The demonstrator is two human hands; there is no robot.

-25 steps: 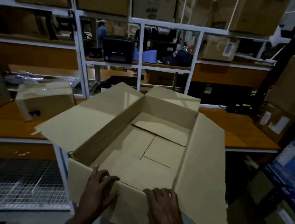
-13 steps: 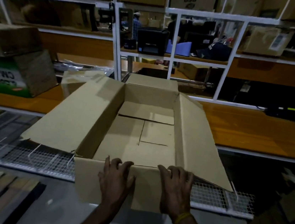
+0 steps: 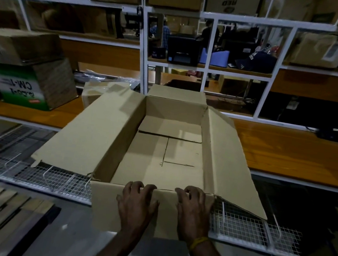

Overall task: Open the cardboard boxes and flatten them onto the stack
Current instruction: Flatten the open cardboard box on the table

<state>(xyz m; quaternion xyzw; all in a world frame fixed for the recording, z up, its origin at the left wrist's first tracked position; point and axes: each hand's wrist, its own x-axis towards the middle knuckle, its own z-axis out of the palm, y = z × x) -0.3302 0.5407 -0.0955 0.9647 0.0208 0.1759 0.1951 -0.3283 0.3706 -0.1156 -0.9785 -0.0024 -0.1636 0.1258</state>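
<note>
Cardboard box (image 3: 160, 158), near wall under left hand (image 3: 136, 206), right hand (image 3: 194, 211) (flaps open)

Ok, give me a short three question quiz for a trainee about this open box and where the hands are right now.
1. True or false: the top flaps of the cardboard box are folded shut.
2. Where do the left hand and right hand rest? A) on the far flap B) on the near wall, fingers hooked over its top edge C) on the wire mesh shelf
3. Fill in: inside, the box is ____.

Key: 1 false, the flaps splay outward. 2 B. 3 empty, only its bottom flaps show.
</note>
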